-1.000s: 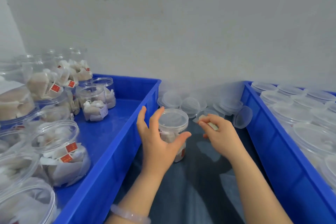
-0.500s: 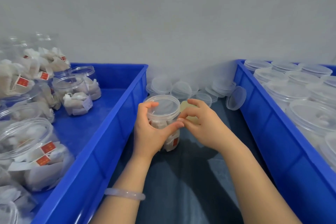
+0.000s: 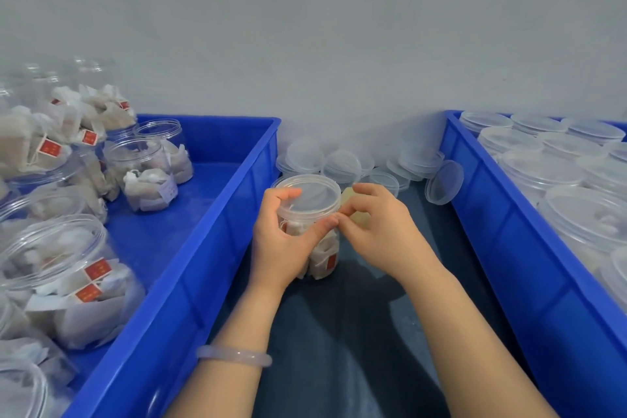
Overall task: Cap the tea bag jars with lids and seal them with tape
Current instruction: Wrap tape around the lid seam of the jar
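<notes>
A dark blue-grey surface (image 3: pixel 356 366) runs from 6 o'clock up to the wall at 12; a blue crate (image 3: pixel 190 268) sits on it at 9 o'clock, a second crate (image 3: pixel 509 248) at 3; between them stands a capped jar (image 3: pixel 325 258); loose clear lids (image 3: pixel 342 164) are heaped at 12 o'clock, one leaning against the second crate.

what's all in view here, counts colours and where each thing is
left bin: one, blue, left side
right bin: one, blue, right side
dark surface: one, grey-blue, between the bins
open jars: several, clear, tea bags inside, in the left bin
lidded jars: many, clear, in the right bin
loose lids: a pile, clear, by the wall between the bins
capped jar: one, clear, tea bags with red tags inside, on the dark surface
bracelet: one, pale, left wrist
left hand: grips the capped jar
right hand: fingertips pinched at the capped jar's rim; what they pinch is unclear
</notes>
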A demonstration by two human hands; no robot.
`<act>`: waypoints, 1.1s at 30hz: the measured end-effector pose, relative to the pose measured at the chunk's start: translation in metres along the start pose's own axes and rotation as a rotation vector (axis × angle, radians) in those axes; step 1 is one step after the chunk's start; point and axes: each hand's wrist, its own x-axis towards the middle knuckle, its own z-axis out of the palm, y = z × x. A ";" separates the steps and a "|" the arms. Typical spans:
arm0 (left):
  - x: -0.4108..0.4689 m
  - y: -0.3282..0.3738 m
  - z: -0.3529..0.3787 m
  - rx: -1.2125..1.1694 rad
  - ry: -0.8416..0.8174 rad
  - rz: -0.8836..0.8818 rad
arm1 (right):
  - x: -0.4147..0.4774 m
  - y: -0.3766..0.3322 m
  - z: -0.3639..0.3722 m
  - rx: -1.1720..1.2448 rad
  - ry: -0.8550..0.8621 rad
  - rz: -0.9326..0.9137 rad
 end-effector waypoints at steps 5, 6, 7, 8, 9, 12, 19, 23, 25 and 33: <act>0.005 0.001 -0.006 -0.023 -0.011 -0.001 | -0.001 -0.002 0.006 0.005 0.082 0.022; 0.006 0.002 -0.007 -0.036 -0.025 0.000 | -0.001 -0.003 0.005 0.000 0.059 0.025; 0.007 0.003 -0.008 -0.042 -0.039 0.006 | -0.001 -0.003 0.002 0.000 0.025 0.029; 0.008 0.005 -0.008 -0.042 -0.053 0.013 | -0.001 -0.004 -0.003 0.006 -0.019 0.029; 0.010 0.006 -0.009 -0.045 -0.068 0.015 | -0.001 -0.005 -0.010 0.014 -0.070 0.021; 0.014 0.007 -0.013 -0.111 -0.123 -0.021 | -0.004 -0.010 -0.030 -0.007 -0.197 -0.031; 0.015 0.016 -0.015 -0.219 -0.277 -0.039 | -0.005 -0.009 -0.046 0.043 -0.118 0.053; 0.014 0.022 -0.013 -0.265 -0.330 -0.069 | -0.005 -0.005 -0.048 0.101 -0.120 0.112; 0.014 0.024 -0.013 -0.292 -0.337 -0.075 | -0.005 -0.006 -0.048 0.131 -0.136 0.127; 0.016 0.020 -0.015 -0.392 -0.477 -0.209 | -0.008 -0.012 -0.051 0.305 -0.251 0.180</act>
